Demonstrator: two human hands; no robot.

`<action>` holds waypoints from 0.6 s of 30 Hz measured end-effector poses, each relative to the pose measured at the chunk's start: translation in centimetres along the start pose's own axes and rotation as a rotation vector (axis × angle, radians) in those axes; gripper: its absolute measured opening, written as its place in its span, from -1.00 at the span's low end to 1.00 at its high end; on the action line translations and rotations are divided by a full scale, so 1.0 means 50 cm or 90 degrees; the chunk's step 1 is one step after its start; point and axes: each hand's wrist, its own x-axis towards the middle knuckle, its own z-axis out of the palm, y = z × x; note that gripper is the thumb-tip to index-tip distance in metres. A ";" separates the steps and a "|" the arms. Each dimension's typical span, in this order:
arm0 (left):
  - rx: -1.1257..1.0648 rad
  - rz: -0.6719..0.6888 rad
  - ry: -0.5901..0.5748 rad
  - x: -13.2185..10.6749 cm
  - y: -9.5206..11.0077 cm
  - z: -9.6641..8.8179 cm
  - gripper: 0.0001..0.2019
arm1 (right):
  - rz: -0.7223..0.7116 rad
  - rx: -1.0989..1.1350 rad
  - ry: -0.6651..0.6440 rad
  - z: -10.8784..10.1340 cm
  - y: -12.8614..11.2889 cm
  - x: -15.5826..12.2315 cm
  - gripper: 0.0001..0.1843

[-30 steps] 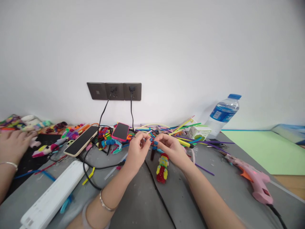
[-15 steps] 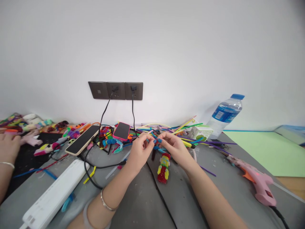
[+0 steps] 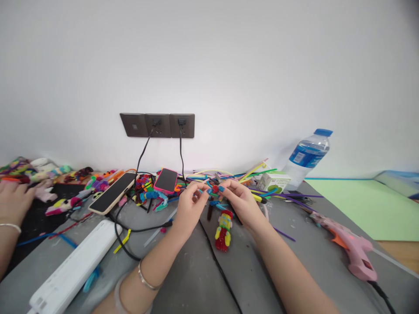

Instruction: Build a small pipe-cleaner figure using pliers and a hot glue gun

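My left hand (image 3: 191,207) and my right hand (image 3: 240,203) meet over the middle of the table, thumb and forefinger of each pinched together. Between their fingertips shows a small red piece of pipe cleaner (image 3: 215,189), mostly hidden by the fingers. Just below the hands, a red and yellow pipe-cleaner figure (image 3: 223,230) lies on the grey tabletop. Behind the fingers spreads a pile of loose pipe cleaners (image 3: 252,176) in many colours.
A pink glue gun (image 3: 355,250) lies at right, near a tilted water bottle (image 3: 307,155) and a small box (image 3: 274,181). Leftward are two phones (image 3: 113,194), a white power strip (image 3: 77,266), black cables and several pipe-cleaner toys. Another person's hand (image 3: 15,200) rests at far left.
My fingertips have drawn slightly apart, and more of the red piece shows between them. The other person's hand has shifted a little to the right.
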 end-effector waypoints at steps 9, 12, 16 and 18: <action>-0.113 -0.069 -0.048 0.005 -0.004 0.001 -0.81 | -0.008 0.092 0.002 0.019 0.011 -0.002 -0.65; -0.140 -0.087 -0.025 0.006 -0.005 0.000 -0.79 | 0.009 0.068 -0.015 0.024 0.009 -0.004 -0.66; -0.175 -0.097 -0.030 0.007 -0.003 -0.001 -0.74 | 0.016 0.035 -0.040 0.027 0.003 -0.004 -0.63; -0.174 -0.098 -0.039 0.006 0.000 -0.001 -0.73 | 0.009 0.026 -0.053 0.026 0.001 -0.004 -0.62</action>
